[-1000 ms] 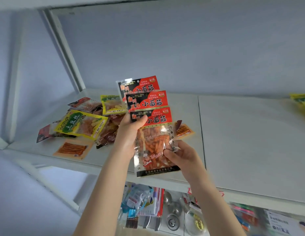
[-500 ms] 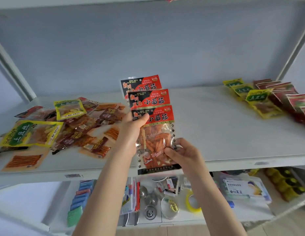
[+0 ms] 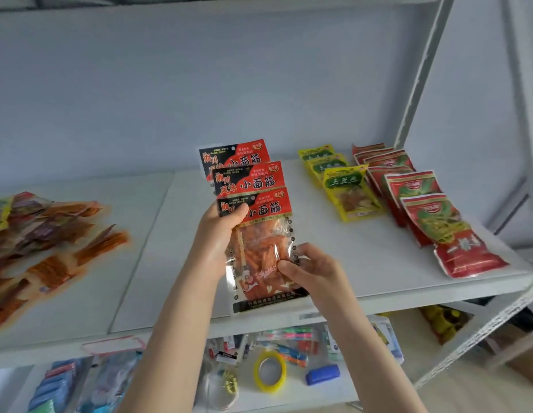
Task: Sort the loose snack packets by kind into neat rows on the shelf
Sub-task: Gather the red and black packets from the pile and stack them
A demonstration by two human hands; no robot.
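Note:
Three red-and-black snack packets (image 3: 253, 186) with orange sticks inside are fanned in a stepped stack above the middle of the white shelf (image 3: 333, 263). My left hand (image 3: 220, 234) grips the stack from its left side, thumb on the front packet's label. My right hand (image 3: 312, 269) pinches the front packet's clear lower right part. A loose pile of mixed packets (image 3: 44, 242) lies on the shelf at the left. On the right stand a row of yellow packets (image 3: 348, 192) and a row of red-and-green packets (image 3: 435, 216).
A slanted white upright (image 3: 420, 73) rises at the shelf's back right corner. The lower shelf holds a yellow tape roll (image 3: 269, 372), a blue object (image 3: 323, 374) and several stationery packs. The grey wall closes the back.
The view has swung right: the mixed pile slid to the left edge and the sorted rows on the right came closer. Both hands keep the same hold on the three packets.

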